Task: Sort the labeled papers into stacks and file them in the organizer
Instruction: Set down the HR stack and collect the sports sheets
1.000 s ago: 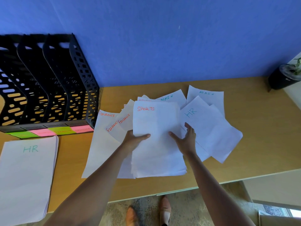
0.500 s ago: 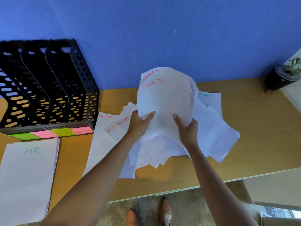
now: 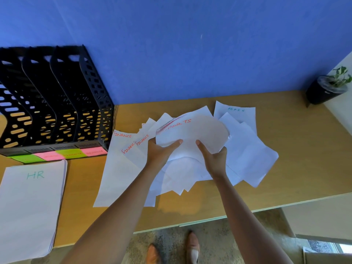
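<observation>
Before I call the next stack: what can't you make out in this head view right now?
- Sticky labels under the organizer: writing too small and blurred.
- SPORTS bundle gripped by left hand and right hand: sheet count hidden, top label motion-smeared.
- Loose papers beneath: labels covered by the bundle.
- HR stack: cut off by the left edge.

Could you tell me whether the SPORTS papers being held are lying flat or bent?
Bent. The SPORTS papers bow upward in a dome between the left hand and right hand, lifted off the loose sheets underneath.
</observation>
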The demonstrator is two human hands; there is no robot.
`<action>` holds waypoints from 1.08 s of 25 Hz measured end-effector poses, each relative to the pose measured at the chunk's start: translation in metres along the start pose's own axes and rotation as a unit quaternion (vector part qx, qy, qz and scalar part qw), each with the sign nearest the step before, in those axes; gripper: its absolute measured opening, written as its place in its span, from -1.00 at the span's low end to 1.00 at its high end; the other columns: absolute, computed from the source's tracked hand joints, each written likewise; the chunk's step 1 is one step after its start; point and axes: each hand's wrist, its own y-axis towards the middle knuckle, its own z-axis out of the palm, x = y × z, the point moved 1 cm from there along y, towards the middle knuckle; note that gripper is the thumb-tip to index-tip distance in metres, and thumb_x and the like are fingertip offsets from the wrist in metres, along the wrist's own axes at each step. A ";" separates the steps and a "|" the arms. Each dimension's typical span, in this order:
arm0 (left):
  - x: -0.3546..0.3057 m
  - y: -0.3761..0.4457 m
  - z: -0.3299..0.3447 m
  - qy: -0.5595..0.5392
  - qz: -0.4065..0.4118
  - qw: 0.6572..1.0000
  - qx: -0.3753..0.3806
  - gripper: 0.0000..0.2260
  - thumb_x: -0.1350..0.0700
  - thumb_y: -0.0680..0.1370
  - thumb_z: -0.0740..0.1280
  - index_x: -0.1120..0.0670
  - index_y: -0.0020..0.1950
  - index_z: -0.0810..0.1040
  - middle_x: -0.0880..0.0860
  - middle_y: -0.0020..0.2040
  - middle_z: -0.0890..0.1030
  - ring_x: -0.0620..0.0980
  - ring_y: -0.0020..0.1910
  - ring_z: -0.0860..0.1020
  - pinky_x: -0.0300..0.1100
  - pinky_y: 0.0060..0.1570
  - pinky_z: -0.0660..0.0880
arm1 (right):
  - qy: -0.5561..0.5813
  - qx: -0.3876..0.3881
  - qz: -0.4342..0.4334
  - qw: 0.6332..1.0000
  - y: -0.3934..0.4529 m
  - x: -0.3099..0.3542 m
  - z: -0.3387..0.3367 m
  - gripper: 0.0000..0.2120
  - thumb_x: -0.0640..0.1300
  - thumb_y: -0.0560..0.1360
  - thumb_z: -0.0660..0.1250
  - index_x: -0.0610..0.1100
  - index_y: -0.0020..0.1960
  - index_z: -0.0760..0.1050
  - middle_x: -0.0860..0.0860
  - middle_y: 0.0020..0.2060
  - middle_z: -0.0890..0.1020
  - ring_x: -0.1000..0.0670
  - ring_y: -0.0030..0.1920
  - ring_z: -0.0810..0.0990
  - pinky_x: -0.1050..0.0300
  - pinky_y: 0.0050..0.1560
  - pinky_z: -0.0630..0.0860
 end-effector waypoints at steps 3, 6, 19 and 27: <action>-0.004 -0.001 0.002 -0.010 -0.004 1.000 0.010 -0.51 0.10 0.22 0.68 -0.15 0.06 0.60 -0.20 -0.09 0.70 -0.31 -0.06 0.65 -0.42 -0.28 0.56 | 0.008 0.007 0.002 1.000 -0.001 -0.005 -0.002 -0.70 -0.05 0.40 0.57 0.29 0.01 0.62 0.21 -0.06 0.72 0.17 -0.04 0.69 0.30 -0.14 0.62; 0.001 -0.007 -0.001 -0.017 -0.020 0.999 0.027 -0.55 0.19 0.28 0.65 -0.16 0.02 0.59 -0.24 -0.14 0.70 -0.39 -0.11 0.63 -0.47 -0.33 0.52 | -0.007 0.028 0.036 0.999 -0.008 -0.015 -0.004 -0.65 -0.11 0.39 0.58 0.34 -0.05 0.63 0.23 -0.11 0.72 0.10 -0.04 0.70 0.26 -0.14 0.62; 0.017 -0.018 -0.010 -0.020 -0.036 0.998 0.048 -0.50 0.19 0.29 0.64 -0.39 -0.06 0.63 -0.26 -0.08 0.71 -0.29 -0.07 0.67 -0.42 -0.23 0.56 | -0.018 0.039 0.036 0.998 -0.008 -0.024 -0.003 -0.55 -0.21 0.37 0.57 0.34 -0.03 0.61 0.27 -0.12 0.70 0.23 -0.09 0.68 0.40 -0.21 0.56; 0.029 -0.026 -0.027 0.003 -0.088 0.995 0.041 -0.64 0.15 0.26 0.66 0.01 -0.01 0.66 -0.06 -0.08 0.74 -0.14 -0.09 0.70 -0.36 -0.23 0.58 | -0.037 0.052 0.072 0.995 -0.016 -0.035 0.004 -0.63 -0.23 0.38 0.57 0.27 -0.18 0.65 0.27 -0.24 0.70 0.25 -0.21 0.68 0.41 -0.29 0.54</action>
